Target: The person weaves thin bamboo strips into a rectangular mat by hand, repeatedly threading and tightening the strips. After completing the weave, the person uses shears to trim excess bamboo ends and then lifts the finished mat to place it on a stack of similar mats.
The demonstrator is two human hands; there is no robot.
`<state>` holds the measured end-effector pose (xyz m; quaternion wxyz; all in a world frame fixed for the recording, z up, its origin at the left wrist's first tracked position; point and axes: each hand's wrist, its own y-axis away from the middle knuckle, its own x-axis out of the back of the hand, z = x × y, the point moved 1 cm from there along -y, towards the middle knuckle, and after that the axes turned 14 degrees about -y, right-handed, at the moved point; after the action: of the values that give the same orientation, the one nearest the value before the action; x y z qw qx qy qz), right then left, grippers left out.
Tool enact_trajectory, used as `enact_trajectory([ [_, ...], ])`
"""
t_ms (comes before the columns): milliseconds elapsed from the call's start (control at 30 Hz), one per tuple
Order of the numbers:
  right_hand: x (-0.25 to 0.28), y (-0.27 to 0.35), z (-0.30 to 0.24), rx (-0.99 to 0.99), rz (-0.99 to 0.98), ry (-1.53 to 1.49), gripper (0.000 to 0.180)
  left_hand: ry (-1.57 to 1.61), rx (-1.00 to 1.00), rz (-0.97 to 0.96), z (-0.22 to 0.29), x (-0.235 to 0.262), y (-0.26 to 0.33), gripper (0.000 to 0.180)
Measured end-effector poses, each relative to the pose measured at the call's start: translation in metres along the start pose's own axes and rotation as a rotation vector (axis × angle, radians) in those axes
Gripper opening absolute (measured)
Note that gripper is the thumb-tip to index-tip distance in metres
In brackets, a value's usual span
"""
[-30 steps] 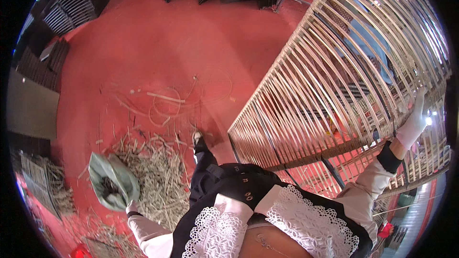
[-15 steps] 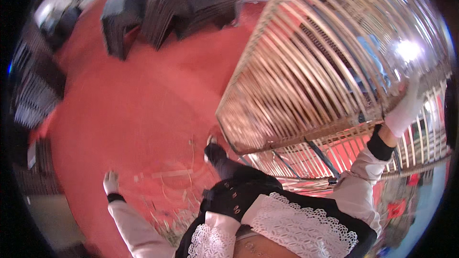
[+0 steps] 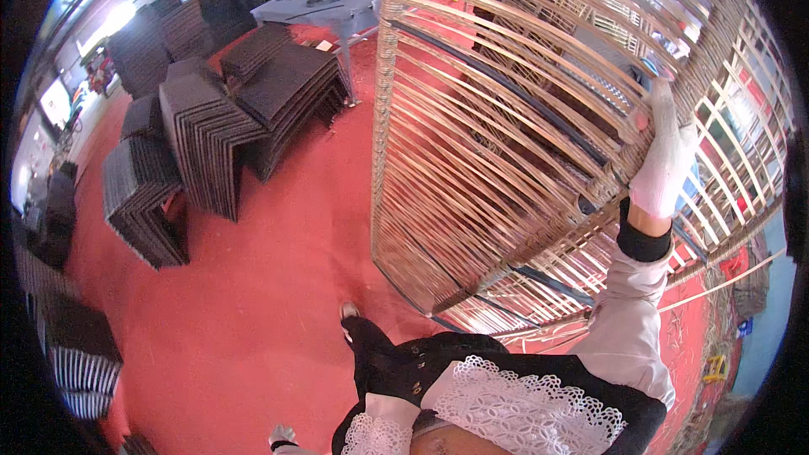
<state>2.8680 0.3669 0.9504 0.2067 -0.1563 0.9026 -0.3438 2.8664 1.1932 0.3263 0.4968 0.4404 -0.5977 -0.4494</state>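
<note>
My right hand [image 3: 661, 156], in a white glove, is closed around the wrapped edge of a large woven rattan frame [image 3: 472, 152]. The frame stands tilted on my right, its pale strips running in rows with dark bars among them. A second slatted side [image 3: 725, 143] spreads out past my wrist. Low at the bottom edge hangs my left hand [image 3: 283, 435], also gloved. It is only partly in view, its fingers loosely apart and nothing seen in it.
Stacks of dark woven panels [image 3: 211, 135] stand on the red floor [image 3: 253, 312] ahead on the left. More dark stacks [image 3: 80, 354] line the left side. A grey table [image 3: 324, 4] is at the back. Loose strips and a yellow item [image 3: 715, 368] lie at the right.
My view has lifted and turned, showing more of the stacks and table. My right hand stays on the rattan frame, which now stands more upright in view. My left hand has dropped toward the bottom edge.
</note>
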Motion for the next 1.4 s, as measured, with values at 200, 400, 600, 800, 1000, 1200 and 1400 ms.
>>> enact_trajectory([
  [200,-0.029,0.002,0.011,0.117,-0.064,0.202,0.028,0.26,0.165,-0.021,-0.106,-0.023,-0.023,0.046],
  [400,-0.055,0.0,0.023,0.125,-0.137,0.159,0.028,0.446,0.464,-0.198,-0.302,-0.009,-0.023,0.033],
  [600,-0.094,-0.008,0.022,0.098,-0.012,0.156,0.027,2.356,0.741,1.324,-0.548,0.07,-0.042,0.028],
  [800,-0.128,-0.013,0.032,0.213,0.08,0.299,0.022,2.067,0.549,1.187,-0.633,0.175,-0.079,0.028],
  [1000,-0.13,-0.035,0.04,0.203,0.162,0.29,0.017,2.26,0.317,0.506,-0.589,0.173,-0.123,0.013],
  [1200,-0.065,-0.065,0.066,0.136,0.262,0.314,0.022,1.997,0.543,0.245,-0.55,0.132,-0.058,0.045],
  [1400,0.026,-0.078,0.099,0.116,0.377,0.458,0.024,1.921,0.556,0.214,-0.628,0.143,-0.014,0.049],
])
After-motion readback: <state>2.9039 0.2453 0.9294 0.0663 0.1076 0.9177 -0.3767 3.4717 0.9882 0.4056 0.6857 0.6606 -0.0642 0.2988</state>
